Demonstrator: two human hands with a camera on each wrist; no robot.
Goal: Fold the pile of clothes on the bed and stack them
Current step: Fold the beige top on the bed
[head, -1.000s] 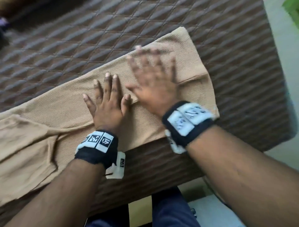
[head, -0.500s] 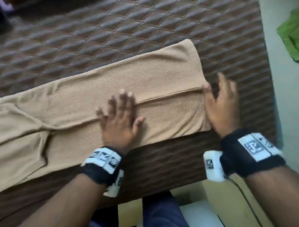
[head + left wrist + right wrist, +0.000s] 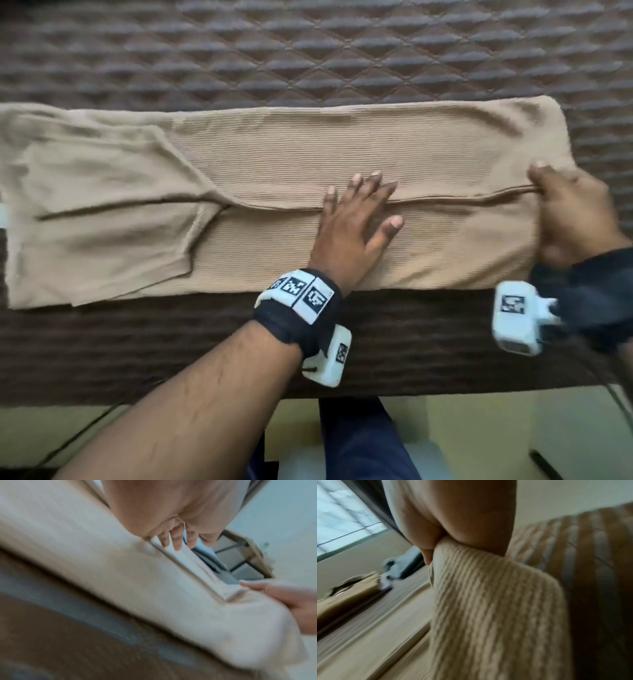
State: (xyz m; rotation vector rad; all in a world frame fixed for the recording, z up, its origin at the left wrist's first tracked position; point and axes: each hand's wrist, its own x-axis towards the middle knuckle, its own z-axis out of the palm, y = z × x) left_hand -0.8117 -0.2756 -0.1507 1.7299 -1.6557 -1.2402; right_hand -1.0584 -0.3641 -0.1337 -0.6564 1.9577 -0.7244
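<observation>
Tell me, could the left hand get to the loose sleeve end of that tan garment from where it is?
Probably yes. The left hand lies flat mid-garment, and only flat fabric lies between it and the sleeve end.

Your garment [image 3: 308, 164] lies lengthwise across the bed [image 3: 308, 51], along its near edge — folded body to the right, looser layers to the left. Your left hand [image 3: 356, 226] rests flat on its middle; your right hand [image 3: 575, 212] pinches its right end — the two well apart.
</observation>
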